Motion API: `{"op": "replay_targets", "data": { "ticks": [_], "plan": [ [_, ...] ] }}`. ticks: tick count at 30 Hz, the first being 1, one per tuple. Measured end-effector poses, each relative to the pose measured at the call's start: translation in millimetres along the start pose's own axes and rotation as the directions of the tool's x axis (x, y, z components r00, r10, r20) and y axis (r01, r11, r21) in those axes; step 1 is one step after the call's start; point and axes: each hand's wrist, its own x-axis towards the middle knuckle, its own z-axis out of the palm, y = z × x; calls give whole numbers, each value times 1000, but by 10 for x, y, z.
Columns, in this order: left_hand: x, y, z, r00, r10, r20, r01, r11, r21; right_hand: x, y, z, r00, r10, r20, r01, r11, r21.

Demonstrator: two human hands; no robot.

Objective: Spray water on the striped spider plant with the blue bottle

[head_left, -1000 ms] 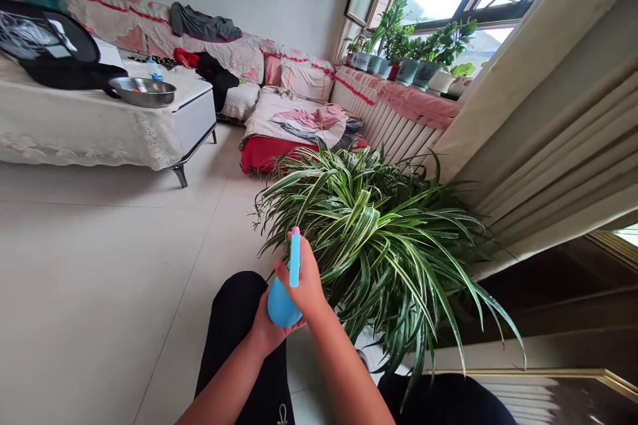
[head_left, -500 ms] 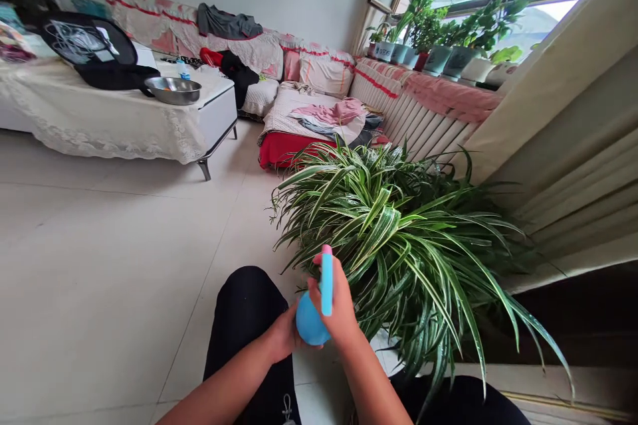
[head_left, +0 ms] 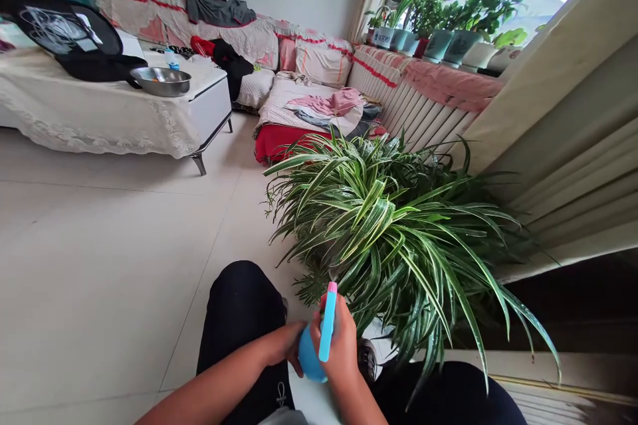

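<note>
Beside the spider plant point(head_left: 393, 232), its leaves glistening wet, the right hand point(head_left: 339, 345) grips a blue spray bottle point(head_left: 310, 360), and the left hand point(head_left: 284, 344) clasps it too.

A home living room: cushioned sofa point(head_left: 254, 40), lace-covered table point(head_left: 100, 121), potted plants point(head_left: 441, 43) along the windowsill point(head_left: 448, 83).

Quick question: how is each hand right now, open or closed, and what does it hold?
Left hand: closed, holding the blue spray bottle.
Right hand: closed, holding the same bottle.
</note>
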Motion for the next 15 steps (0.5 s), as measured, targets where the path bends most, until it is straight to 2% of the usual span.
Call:
{"op": "replay_targets", "data": {
  "ticks": [3, 9, 15],
  "plan": [
    [24, 16, 28, 1000, -6, 2, 6, 1000, 26, 23, 79, -17, 999, 45, -3, -45, 999, 15],
    [1, 78, 93, 997, -66, 26, 64, 995, 81, -50, 147, -105, 999, -1, 48, 2, 1000, -17],
    [49, 130, 208, 997, -80, -16, 81, 988, 132, -305, 278, -238, 989, 143, -41, -143, 990, 16]
  ]
}}
